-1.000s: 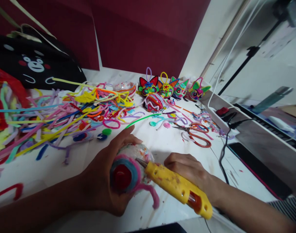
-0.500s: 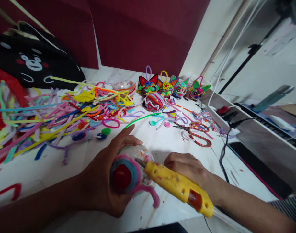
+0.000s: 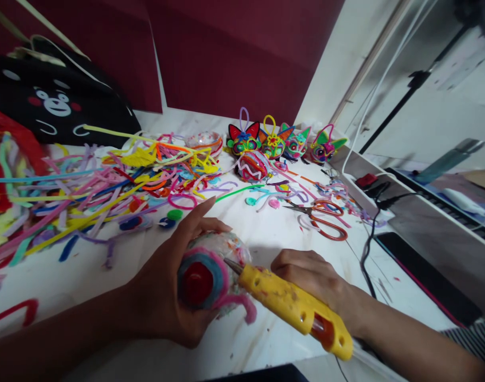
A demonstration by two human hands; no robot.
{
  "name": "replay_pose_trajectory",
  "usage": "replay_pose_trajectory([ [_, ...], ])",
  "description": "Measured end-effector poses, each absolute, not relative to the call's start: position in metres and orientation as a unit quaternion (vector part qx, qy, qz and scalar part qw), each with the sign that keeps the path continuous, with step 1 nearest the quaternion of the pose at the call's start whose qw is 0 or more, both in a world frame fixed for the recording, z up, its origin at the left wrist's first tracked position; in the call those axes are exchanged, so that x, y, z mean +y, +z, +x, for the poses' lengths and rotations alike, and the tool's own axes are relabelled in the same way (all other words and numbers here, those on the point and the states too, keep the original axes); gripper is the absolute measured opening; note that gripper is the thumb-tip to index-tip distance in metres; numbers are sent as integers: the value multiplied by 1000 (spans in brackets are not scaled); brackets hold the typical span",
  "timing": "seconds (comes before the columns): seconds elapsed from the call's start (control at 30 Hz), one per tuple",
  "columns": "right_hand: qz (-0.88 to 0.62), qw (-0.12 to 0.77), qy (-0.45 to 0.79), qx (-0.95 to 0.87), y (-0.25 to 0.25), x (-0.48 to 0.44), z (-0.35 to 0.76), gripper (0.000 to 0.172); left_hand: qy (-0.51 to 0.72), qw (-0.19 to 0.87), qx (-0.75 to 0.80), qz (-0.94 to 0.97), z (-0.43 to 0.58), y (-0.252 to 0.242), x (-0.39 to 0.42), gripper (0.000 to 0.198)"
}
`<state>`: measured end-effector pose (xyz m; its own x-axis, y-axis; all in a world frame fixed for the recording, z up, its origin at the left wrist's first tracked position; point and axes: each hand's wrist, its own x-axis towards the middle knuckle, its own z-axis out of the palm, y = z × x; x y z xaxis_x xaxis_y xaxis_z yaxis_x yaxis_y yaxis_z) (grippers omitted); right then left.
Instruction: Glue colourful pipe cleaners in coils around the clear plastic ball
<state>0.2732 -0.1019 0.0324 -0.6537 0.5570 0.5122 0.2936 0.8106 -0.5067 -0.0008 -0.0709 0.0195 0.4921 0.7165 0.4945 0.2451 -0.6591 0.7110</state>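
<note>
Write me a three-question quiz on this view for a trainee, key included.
1. Which hand holds the yellow plastic glue gun?
2. True or false: the metal scissors with orange handles lie on the white table.
3. What colour is the middle of the fuzzy pink and blue rings on the round whitish ball?
a) green
b) red
c) yellow

Key:
1. The right hand; the left hand grips the ball.
2. True.
3. b
</note>
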Motion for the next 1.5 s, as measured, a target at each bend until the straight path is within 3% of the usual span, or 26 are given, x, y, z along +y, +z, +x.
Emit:
replay_pose_trajectory([
  [0.5, -241, 348, 165, -891, 27, -104, 273, 30, 420, 292, 308, 802, -2, 23, -66, 116],
  [0.77, -237, 353, 159, -891, 29, -104, 273, 33, 437, 275, 318, 795, 2, 25, -66, 108],
  [1.5, -217, 337, 146, -904, 32, -105, 271, 43, 451, 288, 299, 790, -2, 22, -61, 111],
])
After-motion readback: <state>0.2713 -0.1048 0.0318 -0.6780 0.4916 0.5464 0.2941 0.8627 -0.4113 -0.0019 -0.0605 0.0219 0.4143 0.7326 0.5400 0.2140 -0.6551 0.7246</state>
